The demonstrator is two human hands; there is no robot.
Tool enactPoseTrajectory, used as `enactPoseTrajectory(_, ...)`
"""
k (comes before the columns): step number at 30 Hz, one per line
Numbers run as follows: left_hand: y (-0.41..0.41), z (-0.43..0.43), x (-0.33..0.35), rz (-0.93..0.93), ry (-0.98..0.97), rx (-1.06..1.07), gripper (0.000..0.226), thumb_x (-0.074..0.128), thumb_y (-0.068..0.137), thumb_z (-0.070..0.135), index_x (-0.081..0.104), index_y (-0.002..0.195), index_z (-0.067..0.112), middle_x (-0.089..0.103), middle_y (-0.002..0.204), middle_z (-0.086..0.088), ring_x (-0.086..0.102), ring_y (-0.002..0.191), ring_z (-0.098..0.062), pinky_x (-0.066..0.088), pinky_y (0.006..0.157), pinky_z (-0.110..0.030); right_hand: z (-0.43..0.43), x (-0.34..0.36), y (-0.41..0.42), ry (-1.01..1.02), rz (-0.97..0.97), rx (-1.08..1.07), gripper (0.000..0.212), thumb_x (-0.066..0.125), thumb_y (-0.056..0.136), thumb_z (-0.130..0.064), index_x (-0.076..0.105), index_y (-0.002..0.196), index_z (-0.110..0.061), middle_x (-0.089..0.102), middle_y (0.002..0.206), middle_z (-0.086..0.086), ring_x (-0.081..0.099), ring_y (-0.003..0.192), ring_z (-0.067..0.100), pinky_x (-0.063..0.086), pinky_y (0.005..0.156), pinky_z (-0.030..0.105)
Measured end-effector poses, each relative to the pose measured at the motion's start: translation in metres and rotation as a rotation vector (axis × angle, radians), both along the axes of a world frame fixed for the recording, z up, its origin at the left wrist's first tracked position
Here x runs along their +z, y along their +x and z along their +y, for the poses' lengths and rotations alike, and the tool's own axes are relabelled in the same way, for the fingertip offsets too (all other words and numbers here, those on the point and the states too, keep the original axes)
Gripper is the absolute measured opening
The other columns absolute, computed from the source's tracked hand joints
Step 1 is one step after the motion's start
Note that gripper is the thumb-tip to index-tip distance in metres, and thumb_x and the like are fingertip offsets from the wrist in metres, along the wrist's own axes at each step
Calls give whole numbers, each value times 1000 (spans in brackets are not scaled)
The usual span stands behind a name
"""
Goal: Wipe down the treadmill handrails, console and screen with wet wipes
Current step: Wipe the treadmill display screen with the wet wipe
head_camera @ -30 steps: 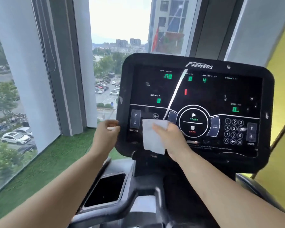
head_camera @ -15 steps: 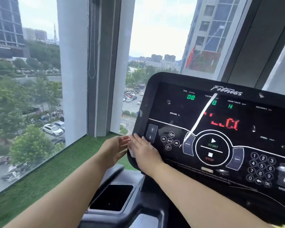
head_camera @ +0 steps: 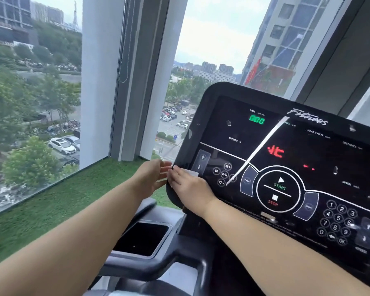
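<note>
So the right hand (head_camera: 190, 186) is lying flat on the bottom left corner of the treadmill console (head_camera: 203, 99), fingers straight and close together, pressing a white wipe (head_camera: 192, 173) against the black panel. Only a small bit of the wipe pokes out past the fingertips, right next to the incline arrow buttons (head_camera: 202, 162); the rest is under the hand.

The left hand (head_camera: 151, 178) is just off the console's left edge, fingers straight and loosely spread, tips right at the rim beside the right hand. Can't tell if they actually touch the rim. It isn't holding anything.

The screen (head_camera: 308, 146) is lit: green digits under TIME, some red characters in the middle, and a bright streak of reflection running diagonally across it. The START/STOP dial (head_camera: 279, 190) and the number pad (head_camera: 338, 221) sit to the right of the hands, well apart from the wipe.

Below the arms there's the dark grey handrail (head_camera: 156, 267) and a black tray pocket (head_camera: 142, 239). Green turf (head_camera: 41, 201) runs along the big window (head_camera: 212, 39), with parked cars and trees outside.
</note>
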State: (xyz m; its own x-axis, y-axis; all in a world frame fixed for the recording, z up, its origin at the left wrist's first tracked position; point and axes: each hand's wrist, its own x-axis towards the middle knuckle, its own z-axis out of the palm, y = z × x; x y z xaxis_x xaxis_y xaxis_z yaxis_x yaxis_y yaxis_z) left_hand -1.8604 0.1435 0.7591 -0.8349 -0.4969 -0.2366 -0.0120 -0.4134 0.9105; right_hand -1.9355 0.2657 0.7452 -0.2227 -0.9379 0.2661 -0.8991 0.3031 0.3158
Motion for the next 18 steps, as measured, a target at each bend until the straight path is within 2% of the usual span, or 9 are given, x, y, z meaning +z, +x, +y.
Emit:
enactPoseTrajectory(2, -1, -2, -2, 15, 12, -9, 33, 30, 98, 10, 59, 111, 5, 65, 107, -10, 60, 93, -19, 48, 81, -28, 2, 3, -6, 11, 82, 57, 36, 49, 87, -19, 69, 114, -5, 64, 124, 8, 58, 119, 21, 52, 90, 30)
enactPoseTrajectory(3, -1, -2, -2, 23, 18, -14, 33, 29, 98, 11, 60, 109, 6, 65, 103, -9, 60, 92, -19, 48, 80, -28, 1, 9, -6, 97, 53, 43, 44, 52, 92, -23, 55, 131, -2, 49, 141, 11, 44, 133, 23, 42, 105, 33)
enactPoseTrajectory(4, -1, -3, -2, 28, 22, -19, 33, 29, 99, 12, 60, 106, 8, 66, 101, -8, 60, 91, -18, 48, 78, -28, 0, 15, -9, 182, 43, 5, 58, 48, 97, -31, 33, 145, -3, 26, 155, 9, 21, 144, 21, 23, 117, 33)
enactPoseTrajectory(5, -1, -3, -2, 25, 28, -18, 31, 29, 99, 14, 59, 106, 9, 66, 100, -8, 61, 91, -18, 48, 76, -28, -1, 24, -9, 221, 61, -63, 67, 39, 100, -40, 12, 151, -6, 4, 160, 6, 0, 147, 18, 4, 120, 32)
enactPoseTrajectory(6, -2, -2, -1, 23, 36, -9, 29, 31, 99, 15, 58, 109, 9, 65, 102, -9, 61, 92, -19, 48, 75, -28, -3, 31, -10, 212, 111, -122, 71, 30, 100, -47, -3, 151, -9, -11, 159, 4, -13, 146, 17, -7, 118, 32)
enactPoseTrajectory(7, -1, -1, 0, 20, 38, 1, 28, 33, 99, 15, 56, 112, 8, 65, 102, -10, 61, 91, -19, 48, 72, -28, -5, 38, -11, 206, 175, -168, 74, 23, 99, -52, -11, 150, -10, -20, 157, 4, -20, 144, 18, -11, 117, 33)
enactPoseTrajectory(9, -2, -1, 2, 8, 25, 11, 28, 35, 99, 18, 55, 115, 8, 63, 102, -9, 60, 89, -19, 49, 71, -29, -9, 39, -11, 193, 216, -227, 77, 16, 97, -58, -16, 148, -10, -27, 154, 6, -26, 142, 20, -13, 117, 36)
enactPoseTrajectory(13, -6, 1, 10, -43, -44, 24, 35, 33, 100, 29, 53, 121, 9, 58, 113, -7, 55, 104, -25, 46, 93, -38, -11, 32, -5, 327, 204, -225, 79, 14, 96, -61, -17, 148, -10, -28, 154, 7, -28, 141, 19, -13, 117, 37)
enactPoseTrajectory(18, -21, 7, 33, -37, -190, 47, 37, 32, 100, 34, 53, 121, 12, 57, 123, -6, 54, 108, -25, 42, 101, -40, -18, 63, -16, 166, 163, -332, 80, 14, 96, -60, -17, 148, -8, -27, 154, 7, -26, 142, 20, -13, 117, 36)
